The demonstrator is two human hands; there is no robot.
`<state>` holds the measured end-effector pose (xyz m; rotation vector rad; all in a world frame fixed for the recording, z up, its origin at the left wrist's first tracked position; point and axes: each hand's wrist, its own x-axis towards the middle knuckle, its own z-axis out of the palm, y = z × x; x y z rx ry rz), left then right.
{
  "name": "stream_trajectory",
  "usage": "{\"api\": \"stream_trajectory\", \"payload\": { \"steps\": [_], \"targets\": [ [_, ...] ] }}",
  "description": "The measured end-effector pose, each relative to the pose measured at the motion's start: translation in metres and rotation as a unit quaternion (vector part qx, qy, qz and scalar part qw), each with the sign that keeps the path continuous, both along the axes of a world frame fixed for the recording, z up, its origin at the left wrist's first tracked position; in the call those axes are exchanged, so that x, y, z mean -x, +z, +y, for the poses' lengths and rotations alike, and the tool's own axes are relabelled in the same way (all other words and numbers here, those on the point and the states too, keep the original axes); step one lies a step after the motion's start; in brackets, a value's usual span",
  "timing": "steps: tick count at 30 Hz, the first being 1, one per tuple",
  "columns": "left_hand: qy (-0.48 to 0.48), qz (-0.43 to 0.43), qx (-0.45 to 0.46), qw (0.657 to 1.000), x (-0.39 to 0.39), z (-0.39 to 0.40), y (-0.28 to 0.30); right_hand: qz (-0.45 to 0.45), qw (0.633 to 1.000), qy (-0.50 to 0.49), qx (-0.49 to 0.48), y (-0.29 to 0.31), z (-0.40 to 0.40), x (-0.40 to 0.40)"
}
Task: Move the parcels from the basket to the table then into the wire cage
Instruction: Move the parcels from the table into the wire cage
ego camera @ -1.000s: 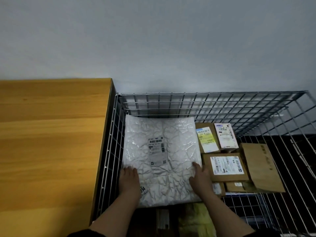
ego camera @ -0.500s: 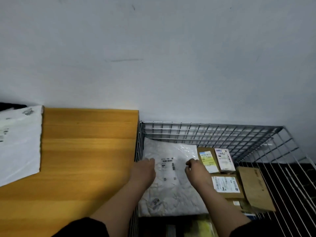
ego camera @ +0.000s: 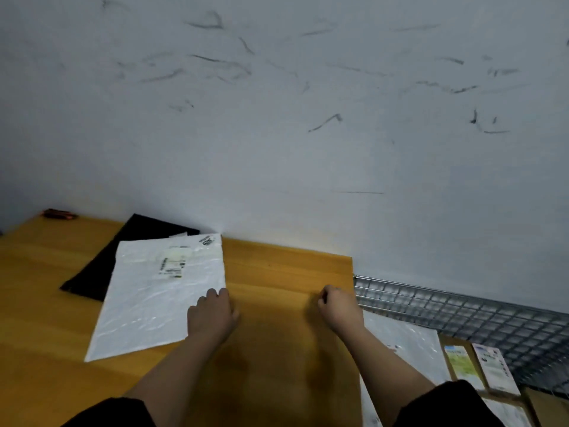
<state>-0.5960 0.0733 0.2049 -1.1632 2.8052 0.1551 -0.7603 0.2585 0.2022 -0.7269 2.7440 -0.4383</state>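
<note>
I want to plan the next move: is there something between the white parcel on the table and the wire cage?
Nothing visible blocks it. Bare table lies between the white parcel and the wire cage. Only the right hand hovers near the cage edge; the left hand touches the parcel's edge.

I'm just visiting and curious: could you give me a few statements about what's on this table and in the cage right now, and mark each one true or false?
1. A white parcel lies flat on the wooden table. True.
2. The white parcel lies partly over a black parcel. True.
3. The right hand grips a cardboard box. False: its fingers are curled and hold nothing, above the table's right edge.
4. The wire cage is to the left of the table. False: it stands against the table's right side.
5. The left hand is at the white parcel's right edge. True.
6. The cage holds no parcels. False: a white bag and labelled boxes lie inside.
</note>
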Motion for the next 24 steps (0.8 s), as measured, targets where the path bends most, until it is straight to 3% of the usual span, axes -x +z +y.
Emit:
{"api": "stream_trajectory", "payload": {
  "steps": [12,17,22,24],
  "targets": [
    [0.198,-0.034,-0.166,0.965,-0.121,-0.201,-0.056,-0.173,0.983,0.041,-0.039,-0.058,-0.214,-0.082],
    [0.282,0.023,-0.257,0.924,-0.136,-0.247,-0.093,-0.191,0.981,-0.016,0.016,-0.084,-0.253,-0.096],
    [0.351,0.091,-0.265,0.893,-0.132,-0.263,-0.102,-0.22,0.968,-0.086,0.081,-0.091,-0.266,-0.089],
    [0.343,0.109,-0.254,0.898,-0.128,-0.261,-0.098,-0.211,0.971,-0.082,0.081,-0.089,-0.265,-0.088]
  ]
}}
